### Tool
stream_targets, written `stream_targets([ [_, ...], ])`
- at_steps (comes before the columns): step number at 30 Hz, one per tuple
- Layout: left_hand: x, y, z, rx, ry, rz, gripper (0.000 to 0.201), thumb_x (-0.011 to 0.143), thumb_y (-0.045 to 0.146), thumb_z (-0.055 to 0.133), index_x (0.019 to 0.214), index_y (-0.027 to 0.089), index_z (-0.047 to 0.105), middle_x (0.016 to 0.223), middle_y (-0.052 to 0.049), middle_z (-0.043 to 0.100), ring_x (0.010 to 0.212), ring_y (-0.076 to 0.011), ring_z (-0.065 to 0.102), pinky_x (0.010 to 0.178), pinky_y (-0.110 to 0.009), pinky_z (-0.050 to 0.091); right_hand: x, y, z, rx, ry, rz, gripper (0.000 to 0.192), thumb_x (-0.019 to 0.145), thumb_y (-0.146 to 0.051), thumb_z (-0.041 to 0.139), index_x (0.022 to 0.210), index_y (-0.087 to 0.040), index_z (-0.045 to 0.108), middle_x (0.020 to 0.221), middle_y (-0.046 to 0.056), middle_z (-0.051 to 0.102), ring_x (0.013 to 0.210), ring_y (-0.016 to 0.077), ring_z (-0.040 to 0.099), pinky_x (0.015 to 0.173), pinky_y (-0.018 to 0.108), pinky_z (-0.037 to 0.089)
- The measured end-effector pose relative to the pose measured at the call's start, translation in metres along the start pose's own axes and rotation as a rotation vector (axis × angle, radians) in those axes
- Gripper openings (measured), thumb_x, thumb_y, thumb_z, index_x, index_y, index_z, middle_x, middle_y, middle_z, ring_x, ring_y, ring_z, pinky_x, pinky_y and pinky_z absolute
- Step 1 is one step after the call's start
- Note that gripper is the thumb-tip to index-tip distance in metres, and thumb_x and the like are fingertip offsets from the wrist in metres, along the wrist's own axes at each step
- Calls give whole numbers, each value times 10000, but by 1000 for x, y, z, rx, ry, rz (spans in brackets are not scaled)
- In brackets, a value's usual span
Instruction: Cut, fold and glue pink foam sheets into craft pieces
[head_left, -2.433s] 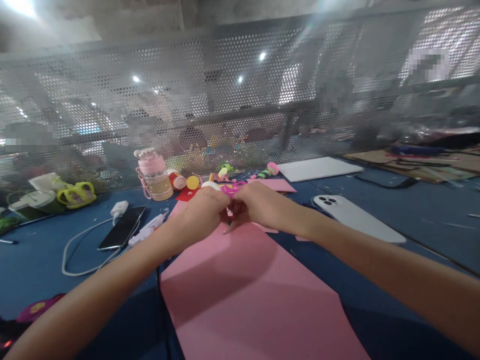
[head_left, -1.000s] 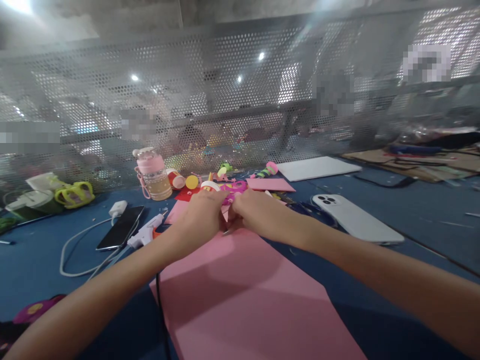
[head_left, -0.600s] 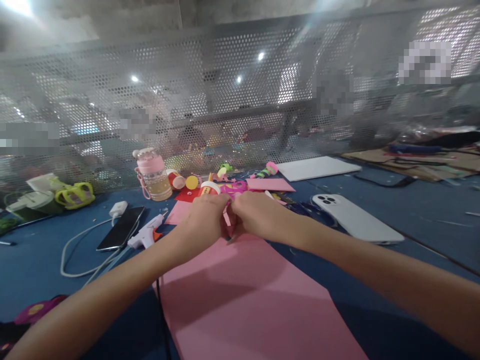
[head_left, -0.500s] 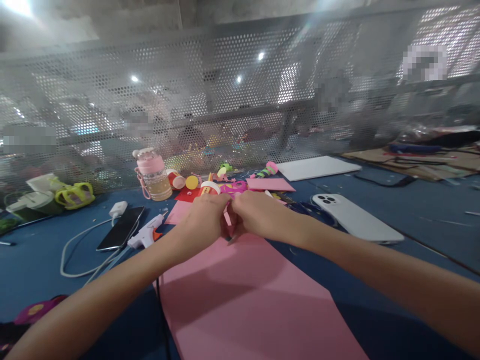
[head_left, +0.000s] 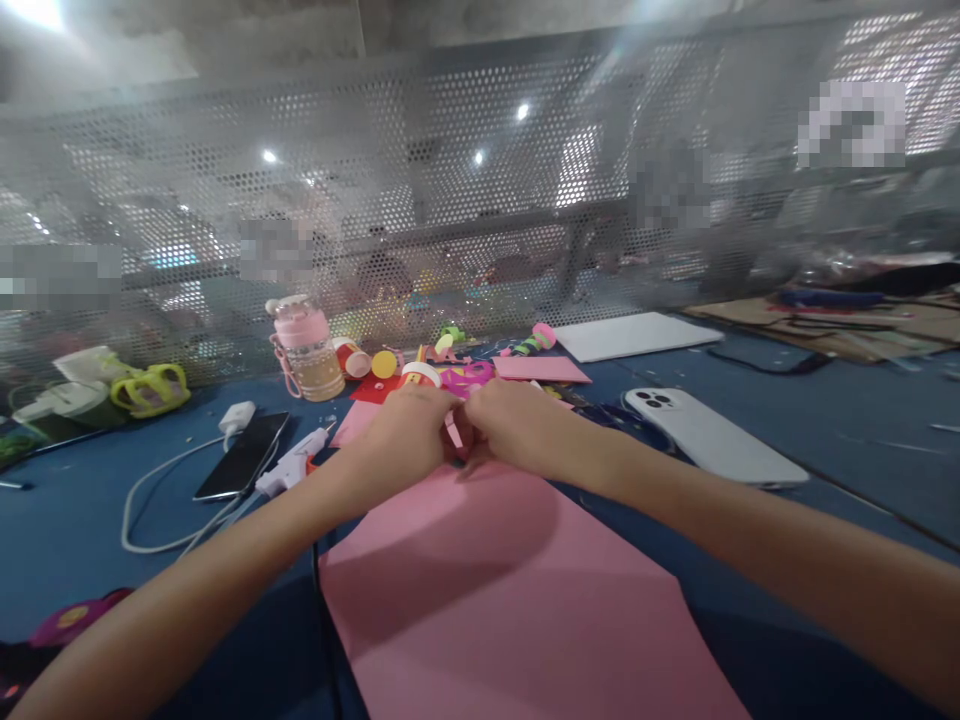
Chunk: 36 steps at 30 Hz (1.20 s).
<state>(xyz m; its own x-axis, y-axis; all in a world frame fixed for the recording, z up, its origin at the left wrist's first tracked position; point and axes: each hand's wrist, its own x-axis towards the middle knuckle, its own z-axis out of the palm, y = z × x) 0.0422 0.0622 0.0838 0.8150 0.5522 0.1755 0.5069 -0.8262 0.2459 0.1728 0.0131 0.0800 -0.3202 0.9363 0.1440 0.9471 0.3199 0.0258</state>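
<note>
A large pink sheet (head_left: pixel 517 590), like craft paper or foam, stretches from the near edge of my view up to my hands. My left hand (head_left: pixel 412 430) is closed at its far end, fingertips pinched together. Right beside it, my right hand (head_left: pixel 506 425) is closed too, and the two hands nearly touch. The fingertips are mostly hidden behind the knuckles, but the sheet's end rises to them. Just beyond my hands lie a white-lidded container (head_left: pixel 420 374) and a magenta object (head_left: pixel 469 375).
To the left are a glue gun (head_left: pixel 289 465), a black phone (head_left: pixel 244 455) with a white cable, and a pink-topped bottle (head_left: pixel 306 350). A white phone (head_left: pixel 712 435) lies right. Behind it rests a white board (head_left: pixel 637 335). A perforated metal screen (head_left: pixel 480 180) closes off the back.
The pink sheet has shifted slightly to the right, and its far part now bows more under my hands. Both hands stay almost in the same place, still closed.
</note>
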Motion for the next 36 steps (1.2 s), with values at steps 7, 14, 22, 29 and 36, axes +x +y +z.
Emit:
stream_targets([
  [7,2,5,-2,35,1,-46,143,521,44,574,628,139,577,601,-26,622,617,-181,582,560,-249,403,-1,-3,4,-36,18,-8,104,687,-197,598,719,-184,697,645,59,652,616,169,577,484,236,276],
  [14,2,-2,3,-22,10,-54,158,497,60,616,614,149,556,573,-1,605,588,-171,576,538,-244,396,0,-1,2,75,-27,-12,81,612,-217,662,673,-192,709,589,35,633,564,135,540,469,225,261],
  [22,1,-4,7,-19,-1,-23,175,498,116,663,651,153,588,612,-1,611,589,-163,566,500,-229,358,1,6,10,216,-61,-50,98,644,-174,617,661,-190,713,544,13,614,456,78,465,444,219,230],
  [29,-1,-4,4,-171,-165,-20,222,545,41,572,728,153,629,622,-8,660,591,-150,607,519,-206,404,1,7,13,185,-42,-15,73,587,-202,653,626,-187,713,511,16,603,427,82,424,431,227,205],
  [36,2,-1,1,-190,-210,-65,236,548,40,578,736,156,660,637,-16,672,605,-160,614,518,-208,409,3,6,9,107,-61,-3,92,555,-168,661,624,-189,718,522,23,611,455,96,460,425,227,202],
])
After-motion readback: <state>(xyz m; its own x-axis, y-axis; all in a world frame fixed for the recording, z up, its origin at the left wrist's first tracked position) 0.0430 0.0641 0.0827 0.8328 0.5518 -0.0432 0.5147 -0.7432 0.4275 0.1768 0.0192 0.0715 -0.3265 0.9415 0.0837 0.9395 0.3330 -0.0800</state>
